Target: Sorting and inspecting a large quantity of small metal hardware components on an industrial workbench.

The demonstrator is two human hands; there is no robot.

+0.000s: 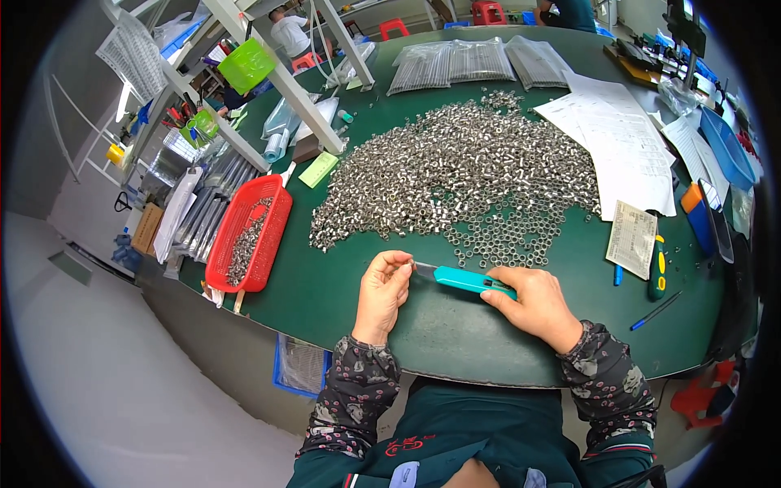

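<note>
My right hand is wrapped round a teal utility knife, its blade pointing left. The blade tip reaches the fingertips of my left hand, which are pinched together. Whatever lies between those fingertips is too small and covered to make out. Just beyond both hands spreads a large heap of small metal rings. At the heap's near right edge the rings lie in a thin single layer. Both hands are above the near part of the green table.
A red plastic basket with small metal pieces stands at the left. Bagged metal tubes lie at the far edge. Paper sheets, a yellow-green screwdriver and a blue pen are at the right. A white shelf post rises at left.
</note>
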